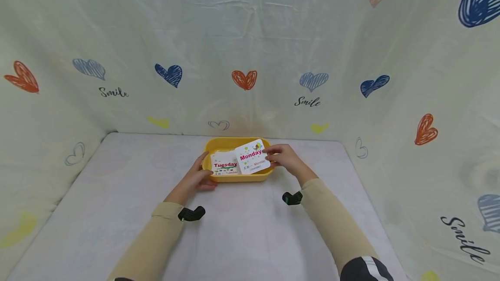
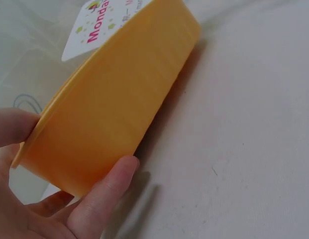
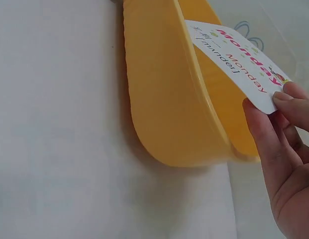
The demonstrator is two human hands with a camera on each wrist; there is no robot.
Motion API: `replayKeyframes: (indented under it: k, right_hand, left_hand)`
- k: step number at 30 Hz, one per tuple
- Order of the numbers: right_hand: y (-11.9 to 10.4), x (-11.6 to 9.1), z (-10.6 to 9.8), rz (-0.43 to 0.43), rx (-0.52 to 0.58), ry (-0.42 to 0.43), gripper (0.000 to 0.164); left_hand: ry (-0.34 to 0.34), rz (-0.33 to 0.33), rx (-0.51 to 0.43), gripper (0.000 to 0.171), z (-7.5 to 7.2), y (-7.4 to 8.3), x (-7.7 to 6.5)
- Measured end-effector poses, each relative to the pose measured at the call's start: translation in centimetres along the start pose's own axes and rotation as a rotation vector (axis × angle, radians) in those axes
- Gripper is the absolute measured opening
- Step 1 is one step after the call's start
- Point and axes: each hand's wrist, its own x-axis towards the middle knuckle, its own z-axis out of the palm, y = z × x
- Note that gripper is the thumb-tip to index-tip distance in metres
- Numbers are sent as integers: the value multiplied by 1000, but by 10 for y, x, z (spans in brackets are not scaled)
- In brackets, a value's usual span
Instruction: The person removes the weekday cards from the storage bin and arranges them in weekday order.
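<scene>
White bench (image 1: 242,233): Monday card (image 1: 252,157) pinched in right grip (image 1: 287,159), tray (image 1: 242,178) clasped in left grip (image 1: 194,178); likely card-handling, next wanting steadiness.

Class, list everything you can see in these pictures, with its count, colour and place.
Backdrop: 1, pale, behind and at both sides
Hearts: many, red, blue, pink, yellow and outlined, printed on the backdrop
"Smile" words: 3, black, on the backdrop
Table: 1, white, in front of the backdrop
Tray: 1, yellow, near the table's far edge
Tuesday card: 1, white with pink lettering, inside the tray
Monday card: 1, white with pink lettering, tilted, overlapping the Tuesday card
Wrist devices: 2, black, one per wrist
Sleeves: 2, beige, on the forearms
Left hand: 1, gripping the tray's left end
Right hand: 1, pinching the Monday card
</scene>
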Motion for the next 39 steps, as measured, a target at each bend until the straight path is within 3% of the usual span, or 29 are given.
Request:
replayKeyframes:
  k: [17, 22, 31, 39]
  right_hand:
    - [21, -7, -37, -26, 221, 57, 35]
    - [27, -9, -48, -23, 230, 76, 43]
    - [41, -5, -70, -10, 272, 154, 52]
    - [57, -2, -83, 16, 357, 254, 53]
  left_hand:
    - [-61, -4, -37, 80, -17, -9, 9]
    - [-86, 7, -37, 79, -19, -16, 12]
    - [-76, 35, -20, 78, -20, -24, 20]
    - [-109, 90, 1, 72, -23, -30, 15]
